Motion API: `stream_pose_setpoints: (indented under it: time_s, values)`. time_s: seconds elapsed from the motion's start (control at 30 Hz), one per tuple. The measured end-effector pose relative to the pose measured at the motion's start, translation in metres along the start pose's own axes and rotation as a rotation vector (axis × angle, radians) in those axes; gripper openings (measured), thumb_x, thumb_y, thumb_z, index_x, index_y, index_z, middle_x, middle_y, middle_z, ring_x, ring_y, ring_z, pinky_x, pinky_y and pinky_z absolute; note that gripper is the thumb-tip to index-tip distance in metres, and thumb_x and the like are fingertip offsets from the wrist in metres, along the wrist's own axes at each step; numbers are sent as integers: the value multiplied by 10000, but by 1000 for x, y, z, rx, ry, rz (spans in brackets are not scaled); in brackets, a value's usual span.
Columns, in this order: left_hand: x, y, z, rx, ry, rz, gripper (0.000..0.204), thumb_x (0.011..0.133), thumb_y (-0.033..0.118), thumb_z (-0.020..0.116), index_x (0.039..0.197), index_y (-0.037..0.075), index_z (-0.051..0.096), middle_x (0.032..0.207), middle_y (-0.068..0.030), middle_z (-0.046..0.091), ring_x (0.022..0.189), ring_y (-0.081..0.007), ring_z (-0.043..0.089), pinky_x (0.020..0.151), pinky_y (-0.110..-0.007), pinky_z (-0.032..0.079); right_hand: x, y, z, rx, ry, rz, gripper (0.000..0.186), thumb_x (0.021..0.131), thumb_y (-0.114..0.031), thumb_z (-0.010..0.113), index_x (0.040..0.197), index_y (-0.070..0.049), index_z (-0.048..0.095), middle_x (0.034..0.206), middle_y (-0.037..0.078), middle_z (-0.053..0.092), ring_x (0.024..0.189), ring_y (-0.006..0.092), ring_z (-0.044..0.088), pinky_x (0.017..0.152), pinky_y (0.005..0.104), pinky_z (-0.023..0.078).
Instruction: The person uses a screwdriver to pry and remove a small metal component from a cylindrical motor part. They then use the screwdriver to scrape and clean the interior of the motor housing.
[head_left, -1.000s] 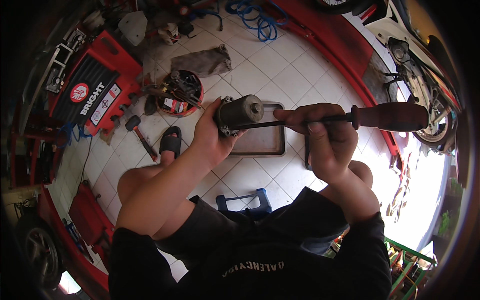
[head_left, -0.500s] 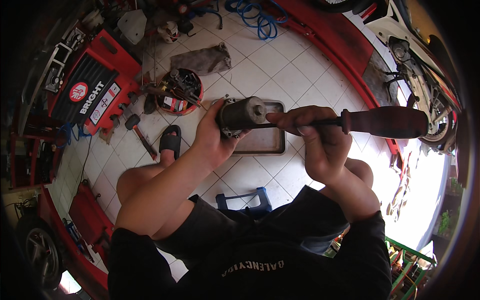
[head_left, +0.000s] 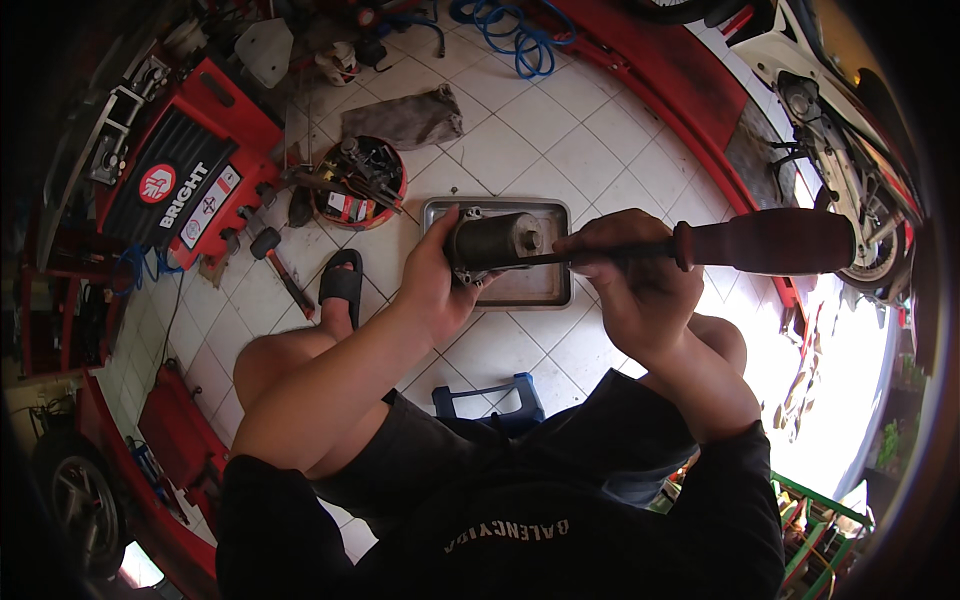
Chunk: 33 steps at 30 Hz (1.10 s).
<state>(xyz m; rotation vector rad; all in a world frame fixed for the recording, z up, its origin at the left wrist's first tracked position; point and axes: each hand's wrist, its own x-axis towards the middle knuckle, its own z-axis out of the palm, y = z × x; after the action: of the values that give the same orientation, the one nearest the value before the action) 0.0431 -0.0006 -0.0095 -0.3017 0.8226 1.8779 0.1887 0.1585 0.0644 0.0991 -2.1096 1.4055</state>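
We've got our left hand [head_left: 436,290] cupping a flanged metal cylinder [head_left: 492,241], right hand [head_left: 645,290] curled round a chunky screwdriver [head_left: 770,241].

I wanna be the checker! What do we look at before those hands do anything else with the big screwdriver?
1. Left hand has the metal cylinder part: ok, it grips the end away from the small round knob.
2. Right hand has the screwdriver: ok, the fingers are on its shaft, and the dark red handle sticks out to the right.
3. Screwdriver tip fits properly: cannot tell, it's hidden by the part.
4. Tray is on the floor: ok, it shows behind the part.
5. Hammer is away from both hands: ok, it lies on the tiles to the left.
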Motion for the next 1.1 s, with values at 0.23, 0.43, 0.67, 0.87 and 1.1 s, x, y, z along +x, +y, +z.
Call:
stream_pose_setpoints:
  time_s: [0.23, 0.43, 0.67, 0.87, 1.1]
  values:
    - [0, -6, 2, -48, 6, -58, 386, 1075, 381, 399, 1284, 78, 517, 1231, -113, 642, 1168, -254, 620, 1044, -486, 466, 10, -9, -3, -48, -171, 2, 389, 983, 29, 497, 1343, 129, 391, 1127, 213, 674, 1098, 321, 680, 997, 391, 505]
    - [1, -13, -1, -81, -31, -138, 379, 1071, 375, 415, 1276, 70, 511, 1219, -122, 644, 1153, -271, 631, 1024, -507, 486, -2, -8, 1, -237, -70, 61, 267, 926, 39, 603, 1192, 31, 625, 1123, 133, 713, 1067, 234, 694, 905, 330, 540]
    - [0, -15, -2, -79, -70, -146, 391, 1074, 377, 390, 1275, 64, 512, 1207, -128, 646, 1122, -272, 637, 992, -496, 504, 6, -17, -2, -163, -239, 76, 268, 984, 38, 483, 1242, 110, 494, 1128, 220, 691, 1115, 302, 668, 1014, 432, 485]
    - [-3, -18, -1, -90, -82, -143, 397, 1074, 378, 384, 1277, 62, 513, 1211, -127, 644, 1118, -269, 636, 982, -481, 507, 13, -19, 3, -192, -210, 41, 349, 985, 11, 501, 1316, 118, 474, 1084, 206, 695, 1057, 298, 680, 992, 409, 489]
    - [-2, -16, -3, -83, -90, -171, 391, 1075, 378, 379, 1267, 67, 518, 1214, -125, 644, 1117, -261, 634, 986, -479, 493, 5, -14, -1, -210, -253, 26, 368, 951, 64, 517, 1316, 103, 494, 1022, 181, 718, 1037, 295, 695, 943, 396, 518]
